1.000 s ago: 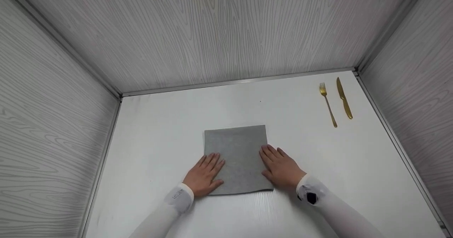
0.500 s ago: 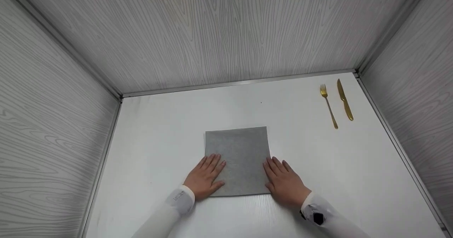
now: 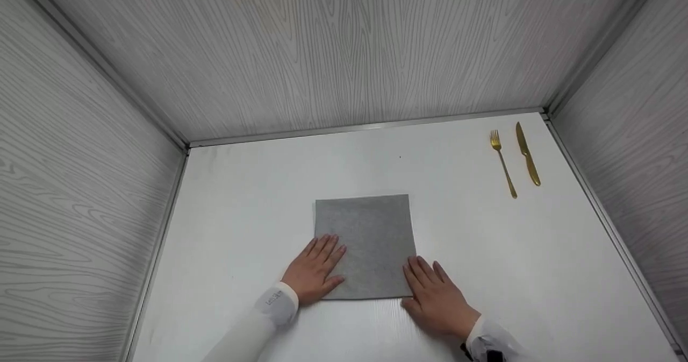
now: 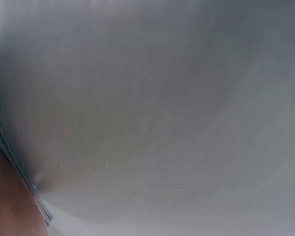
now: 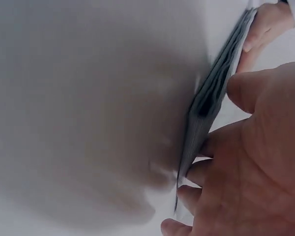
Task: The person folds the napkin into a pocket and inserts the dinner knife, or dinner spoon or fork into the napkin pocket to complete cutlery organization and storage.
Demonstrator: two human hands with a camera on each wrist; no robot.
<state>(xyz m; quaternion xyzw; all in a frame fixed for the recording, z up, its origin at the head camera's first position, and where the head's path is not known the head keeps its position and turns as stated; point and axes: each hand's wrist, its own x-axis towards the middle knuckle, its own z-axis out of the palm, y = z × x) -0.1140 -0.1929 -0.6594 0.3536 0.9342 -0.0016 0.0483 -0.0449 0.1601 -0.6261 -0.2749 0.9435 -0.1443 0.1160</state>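
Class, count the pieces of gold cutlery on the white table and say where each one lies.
2. A gold fork lies near the table's far right corner, and a gold knife lies just right of it, apart. None seem hidden.

The right hand [image 5: 255,162] fills the frame from about three to six o'clock, seen from very close, its fingers [image 5: 199,172] loosely bent against the edge of a folded grey cloth [image 5: 211,98]. The cloth runs as a thin dark band from one o'clock down toward six (only its edge shows). At one o'clock the left hand [image 5: 265,27] touches the cloth's far end. The white table [image 5: 78,108] is blurred.
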